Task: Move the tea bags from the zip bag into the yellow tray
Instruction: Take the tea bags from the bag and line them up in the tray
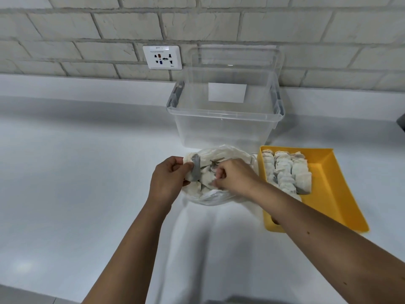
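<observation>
A clear zip bag (215, 197) lies on the white counter, its mouth spread wide and white tea bags (206, 175) piled inside. My left hand (167, 179) pinches the bag's left rim, with a grey tag beside the thumb. My right hand (233, 176) reaches into the bag with its fingers curled around tea bags. To the right sits the yellow tray (335, 189), with several white tea bags (285, 170) lined up in rows along its left side. My right forearm crosses the tray's near left corner.
A clear plastic storage bin (225, 126) stands open right behind the zip bag, against the brick wall. A wall socket (162, 57) is to its left. A dark object (401, 122) peeks in at the right edge. Bare white counter spreads to the left.
</observation>
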The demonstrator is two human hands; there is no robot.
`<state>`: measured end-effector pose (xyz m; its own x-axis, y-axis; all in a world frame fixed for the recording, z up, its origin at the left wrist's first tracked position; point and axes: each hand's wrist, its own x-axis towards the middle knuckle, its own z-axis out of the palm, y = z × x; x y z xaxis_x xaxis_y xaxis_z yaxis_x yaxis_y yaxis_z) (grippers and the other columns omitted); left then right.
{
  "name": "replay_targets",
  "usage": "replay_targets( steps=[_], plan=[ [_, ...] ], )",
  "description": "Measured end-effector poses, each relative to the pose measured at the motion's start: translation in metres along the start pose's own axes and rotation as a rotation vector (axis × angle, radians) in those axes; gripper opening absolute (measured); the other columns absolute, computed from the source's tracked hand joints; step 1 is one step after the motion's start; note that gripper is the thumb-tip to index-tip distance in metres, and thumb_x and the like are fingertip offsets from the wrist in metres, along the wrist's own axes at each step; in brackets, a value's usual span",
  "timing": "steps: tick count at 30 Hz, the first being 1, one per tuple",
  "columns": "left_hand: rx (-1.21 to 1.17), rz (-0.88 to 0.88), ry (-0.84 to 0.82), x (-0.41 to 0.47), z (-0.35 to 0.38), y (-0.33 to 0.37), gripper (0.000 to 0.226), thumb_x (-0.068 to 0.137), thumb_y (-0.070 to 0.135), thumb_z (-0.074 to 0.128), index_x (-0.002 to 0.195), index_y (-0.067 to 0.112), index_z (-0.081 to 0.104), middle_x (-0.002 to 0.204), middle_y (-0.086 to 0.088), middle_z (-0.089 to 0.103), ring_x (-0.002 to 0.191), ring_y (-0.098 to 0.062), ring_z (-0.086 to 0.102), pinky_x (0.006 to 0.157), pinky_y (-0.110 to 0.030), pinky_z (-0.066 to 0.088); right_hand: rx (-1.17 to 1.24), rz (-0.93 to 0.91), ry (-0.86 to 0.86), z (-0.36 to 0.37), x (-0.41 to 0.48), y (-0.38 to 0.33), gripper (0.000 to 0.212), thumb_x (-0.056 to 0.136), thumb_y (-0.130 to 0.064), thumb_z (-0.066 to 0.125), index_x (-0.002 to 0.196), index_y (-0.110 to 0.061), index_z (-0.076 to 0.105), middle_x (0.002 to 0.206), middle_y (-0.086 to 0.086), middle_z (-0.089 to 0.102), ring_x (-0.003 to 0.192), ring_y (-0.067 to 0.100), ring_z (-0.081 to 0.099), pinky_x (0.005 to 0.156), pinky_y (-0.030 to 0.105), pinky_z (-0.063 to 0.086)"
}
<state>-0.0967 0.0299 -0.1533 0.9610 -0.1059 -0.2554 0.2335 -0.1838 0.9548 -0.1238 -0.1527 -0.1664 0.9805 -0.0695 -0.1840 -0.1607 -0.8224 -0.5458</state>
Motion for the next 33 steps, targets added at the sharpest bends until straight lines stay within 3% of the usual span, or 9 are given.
replay_targets(
  steps=[2, 6, 12, 16, 19, 22, 25, 29, 33],
  plan=[
    [0.004, 0.006, 0.030, 0.002, -0.004, -0.001, 0.006, 0.092, 0.016, 0.066, 0.087, 0.014, 0.069, 0.075, -0.005, 0.073, 0.082, -0.027, 0.072, 0.072, -0.033, 0.061, 0.159, 0.016, 0.052, -0.020, -0.008, 0.003, 0.018, 0.075, -0.027, 0.083, 0.073, -0.019, 0.067, 0.072, -0.007, 0.068, 0.070, 0.013, 0.066, 0.063, 0.023, 0.047],
    [-0.016, -0.009, 0.028, 0.001, 0.002, 0.001, 0.007, 0.094, 0.017, 0.064, 0.094, 0.013, 0.069, 0.078, -0.004, 0.074, 0.074, -0.020, 0.071, 0.066, -0.027, 0.059, 0.763, 0.064, 0.075, -0.047, -0.029, 0.005, 0.019, 0.077, -0.013, 0.081, 0.082, -0.001, 0.068, 0.070, 0.008, 0.068, 0.060, 0.015, 0.063, 0.061, 0.026, 0.056],
    [-0.076, -0.023, -0.073, -0.013, 0.030, 0.006, 0.014, 0.098, 0.018, 0.057, 0.105, 0.012, 0.068, 0.092, -0.015, 0.075, 0.077, -0.027, 0.075, 0.081, -0.039, 0.061, 0.938, 0.134, 0.079, -0.031, -0.044, -0.007, 0.009, 0.083, -0.010, 0.074, 0.082, -0.005, 0.067, 0.068, 0.003, 0.067, 0.061, 0.018, 0.061, 0.058, 0.026, 0.055],
    [-0.169, -0.062, -0.070, -0.019, 0.037, 0.005, 0.021, 0.101, 0.021, 0.052, 0.104, 0.011, 0.070, 0.092, -0.009, 0.076, 0.072, -0.020, 0.074, 0.084, -0.041, 0.061, 0.893, 0.159, 0.177, -0.023, -0.040, -0.009, 0.013, 0.082, -0.011, 0.075, 0.082, -0.001, 0.066, 0.064, -0.001, 0.065, 0.058, 0.017, 0.058, 0.058, 0.030, 0.053],
    [-0.122, -0.022, -0.056, -0.020, 0.035, 0.005, 0.018, 0.095, 0.030, 0.064, 0.099, 0.015, 0.072, 0.085, -0.007, 0.076, 0.076, -0.027, 0.075, 0.087, -0.048, 0.059, 0.833, 0.117, 0.181, -0.019, -0.038, -0.013, 0.016, 0.080, -0.015, 0.078, 0.081, -0.003, 0.068, 0.071, 0.006, 0.067, 0.059, 0.018, 0.060, 0.061, 0.034, 0.054],
    [-0.046, 0.057, 0.019, -0.014, 0.026, 0.006, 0.010, 0.091, 0.025, 0.069, 0.092, 0.016, 0.072, 0.076, -0.005, 0.075, 0.076, -0.025, 0.074, 0.083, -0.051, 0.060, 0.773, 0.089, 0.150, -0.023, -0.031, -0.016, 0.017, 0.082, -0.021, 0.077, 0.085, -0.006, 0.069, 0.077, 0.003, 0.070, 0.059, 0.016, 0.063, 0.061, 0.037, 0.057],
    [-0.018, 0.097, 0.109, -0.003, 0.009, 0.007, 0.009, 0.088, 0.025, 0.070, 0.087, 0.016, 0.071, 0.074, -0.006, 0.074, 0.075, -0.022, 0.071, 0.080, -0.050, 0.061, 0.673, 0.077, 0.220, -0.027, -0.012, -0.009, 0.005, 0.088, -0.017, 0.070, 0.086, -0.013, 0.069, 0.076, -0.004, 0.068, 0.060, 0.013, 0.064, 0.065, 0.038, 0.059],
    [-0.003, 0.093, 0.137, 0.005, -0.007, 0.002, 0.010, 0.092, 0.021, 0.067, 0.091, 0.012, 0.069, 0.077, -0.009, 0.071, 0.077, -0.021, 0.068, 0.077, -0.043, 0.062, 0.184, -0.043, 0.083, -0.006, 0.010, -0.005, 0.019, 0.083, -0.014, 0.073, 0.102, -0.016, 0.070, 0.103, -0.001, 0.066, 0.091, 0.013, 0.064, 0.078, 0.022, 0.045],
    [-0.017, 0.072, 0.123, 0.004, -0.007, -0.001, 0.008, 0.093, 0.019, 0.066, 0.091, 0.012, 0.069, 0.073, -0.004, 0.069, 0.075, -0.019, 0.067, 0.072, -0.036, 0.061, -0.116, -0.026, -0.019, 0.022, 0.021, -0.006, 0.042, 0.076, -0.035, 0.077, 0.114, -0.023, 0.063, 0.123, 0.000, 0.053, 0.110, 0.025, 0.055, 0.093, 0.035, 0.043]
  ],
)
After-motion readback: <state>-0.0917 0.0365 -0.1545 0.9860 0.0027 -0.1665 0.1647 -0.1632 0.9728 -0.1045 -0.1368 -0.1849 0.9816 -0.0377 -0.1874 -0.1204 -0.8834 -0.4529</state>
